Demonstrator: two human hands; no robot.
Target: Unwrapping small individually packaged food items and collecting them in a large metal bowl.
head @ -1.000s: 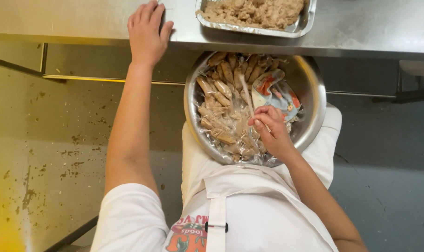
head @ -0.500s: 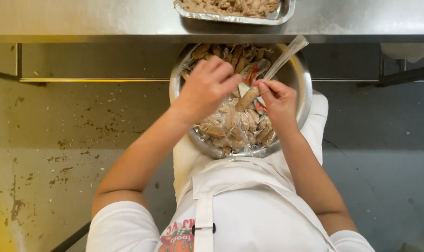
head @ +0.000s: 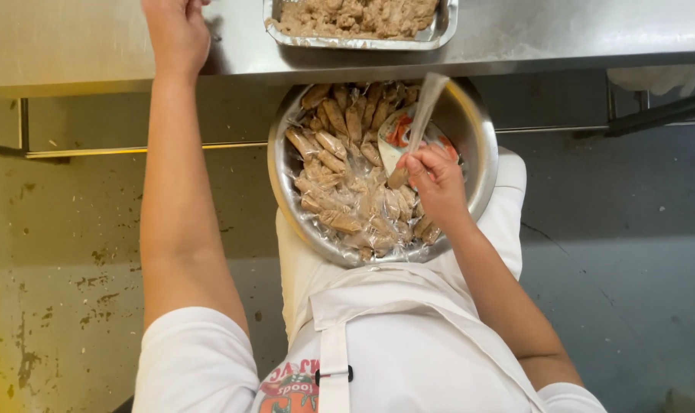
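Out on the left, the left hand [head: 177,32] is stretched up onto the steel surface [head: 72,46], palm down and resting there; its fingertips run off the top of the frame, so whether they curl around anything I cannot tell. Nothing shows in it. It sits well apart from the bowl.

Moving in, the round metal bowl [head: 282,180] rests on the person's lap, against the white apron [head: 409,344], tucked just under the surface's front edge. It is packed with small wrapped rolls [head: 340,164], brownish fingers in clear film, heaped across the left and lower part.

Right of centre, the right hand [head: 437,181] is inside the bowl, over its right half, fingers pinched closed around one wrapped roll [head: 410,149]. That roll stands tilted, its long clear tail of film pointing up towards the surface's edge. Beneath it lies what looks like a red, white and blue packet [head: 397,131], though it is partly hidden.

Above, on the surface, a foil tray [head: 447,19] of brownish minced filling sits just beyond the bowl.
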